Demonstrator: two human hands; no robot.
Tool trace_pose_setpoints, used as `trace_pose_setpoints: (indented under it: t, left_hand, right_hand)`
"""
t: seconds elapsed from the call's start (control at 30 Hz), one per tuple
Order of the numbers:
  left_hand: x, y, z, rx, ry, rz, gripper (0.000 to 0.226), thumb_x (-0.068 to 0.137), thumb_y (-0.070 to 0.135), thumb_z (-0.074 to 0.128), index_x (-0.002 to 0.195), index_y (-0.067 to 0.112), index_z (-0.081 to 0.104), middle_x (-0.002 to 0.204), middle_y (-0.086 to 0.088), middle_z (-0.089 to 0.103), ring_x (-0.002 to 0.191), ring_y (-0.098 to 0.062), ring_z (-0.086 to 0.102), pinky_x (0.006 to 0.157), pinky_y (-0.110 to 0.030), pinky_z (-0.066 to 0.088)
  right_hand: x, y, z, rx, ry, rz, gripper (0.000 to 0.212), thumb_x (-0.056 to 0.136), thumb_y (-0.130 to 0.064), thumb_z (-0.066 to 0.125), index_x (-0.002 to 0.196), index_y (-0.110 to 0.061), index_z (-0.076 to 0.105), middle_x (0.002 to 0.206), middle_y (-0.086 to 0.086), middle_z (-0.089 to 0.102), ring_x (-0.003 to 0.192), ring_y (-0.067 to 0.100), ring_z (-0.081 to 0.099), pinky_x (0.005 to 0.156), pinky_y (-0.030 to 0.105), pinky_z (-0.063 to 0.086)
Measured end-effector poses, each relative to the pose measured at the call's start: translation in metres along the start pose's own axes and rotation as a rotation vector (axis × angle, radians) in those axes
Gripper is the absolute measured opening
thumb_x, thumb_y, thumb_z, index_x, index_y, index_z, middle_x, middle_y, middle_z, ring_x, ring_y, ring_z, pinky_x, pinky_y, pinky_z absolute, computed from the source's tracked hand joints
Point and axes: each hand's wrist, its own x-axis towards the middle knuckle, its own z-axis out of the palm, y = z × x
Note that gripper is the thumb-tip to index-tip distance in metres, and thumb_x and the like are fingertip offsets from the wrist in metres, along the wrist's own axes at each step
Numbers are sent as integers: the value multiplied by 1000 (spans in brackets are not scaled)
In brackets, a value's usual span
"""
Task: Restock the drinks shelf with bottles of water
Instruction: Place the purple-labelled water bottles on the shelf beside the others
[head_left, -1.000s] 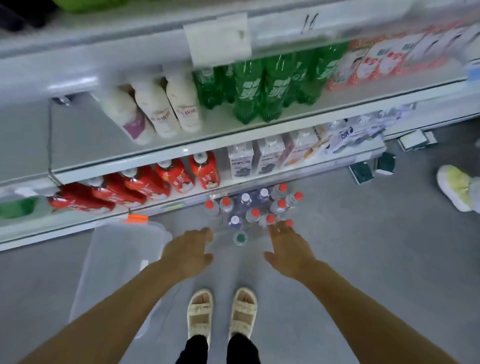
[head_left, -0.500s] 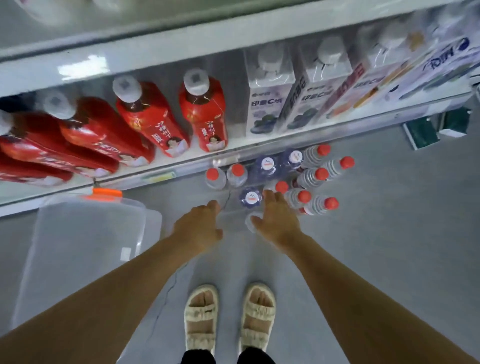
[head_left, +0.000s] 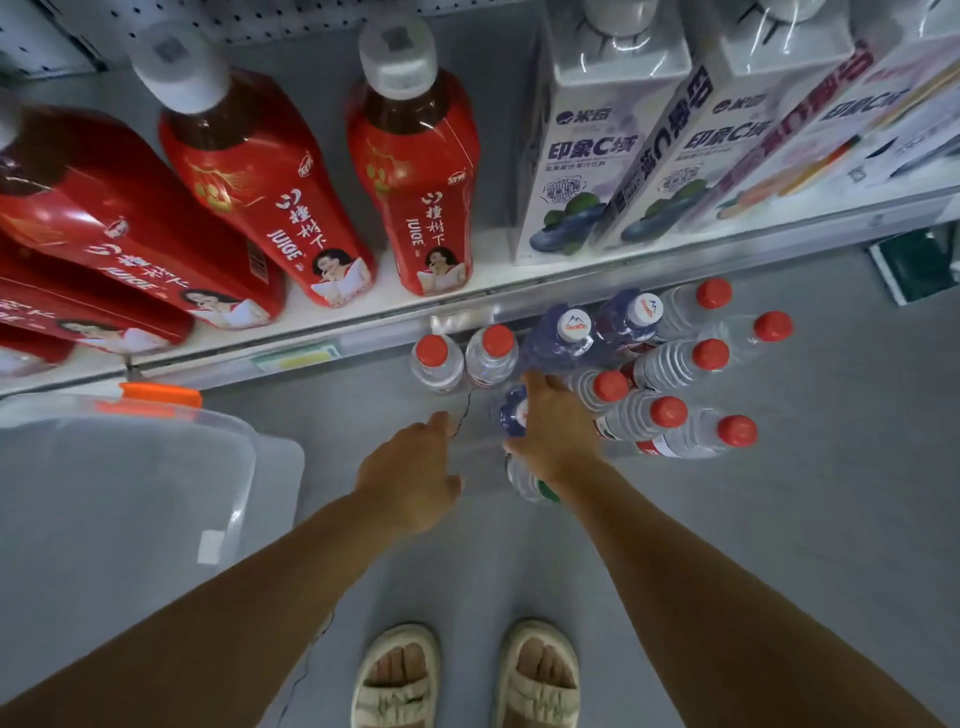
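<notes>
In the head view, a cluster of water bottles (head_left: 670, 364), most red-capped and some blue-tinted, is seen standing on the grey floor (head_left: 779, 545) just in front of the lowest shelf (head_left: 467, 306). The right hand (head_left: 553, 436) is laid over a blue-tinted bottle (head_left: 511, 415) at the near edge of the cluster, fingers spread across its top; whether it is gripped cannot be told. The left hand (head_left: 410, 467) is held beside it with relaxed fingers, nothing grasped. Red juice bottles (head_left: 415, 171) and white cartons (head_left: 587, 156) are ranged on the shelf. A clear plastic bin (head_left: 130, 483) is set at the left.
</notes>
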Motion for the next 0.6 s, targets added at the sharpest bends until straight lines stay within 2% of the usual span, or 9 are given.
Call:
trace_pose_setpoints:
  t: [0.13,0.3,0.43,0.53,0.6]
  left_hand:
    - [-3,-7,-5,48,1,15,53,88,31,61,132,20,34,124,-5,54,112,-23,54,92,-35,48]
    - [-21,-2,-30,63,19,23,56,85,32,63,131,20,33,122,-5,55,106,-21,56,88,-34,49]
    - [-52,20,-64,38,10,55,67,82,30,67,136,21,29,126,-7,54,109,-23,56,91,-36,48]
    - [-84,42,-97,-15,3,91,74,82,25,69,142,22,26,131,-6,50,118,-21,51,96,-32,44]
    - [-109,59,-121,-54,22,135,75,80,22,70,142,21,28,135,-4,47,121,-20,49,98,-29,42]
  right_hand:
    - [5,-2,-1,-41,49,-19,45,79,-8,69,120,-12,51,113,9,61,99,26,62,80,32,51]
    - [-16,-11,-41,73,119,24,41,74,-24,74,109,-11,57,102,7,65,92,25,63,72,28,47]
    - [-45,-27,-112,135,119,50,51,64,-35,79,106,-13,61,99,5,67,93,24,63,73,26,46]
    - [-71,-42,-179,192,81,68,34,63,-39,81,81,-18,60,83,0,61,83,17,60,70,24,44]
    - [-88,-51,-223,283,46,85,38,58,-45,83,77,-18,64,79,-3,65,78,13,61,69,24,48]
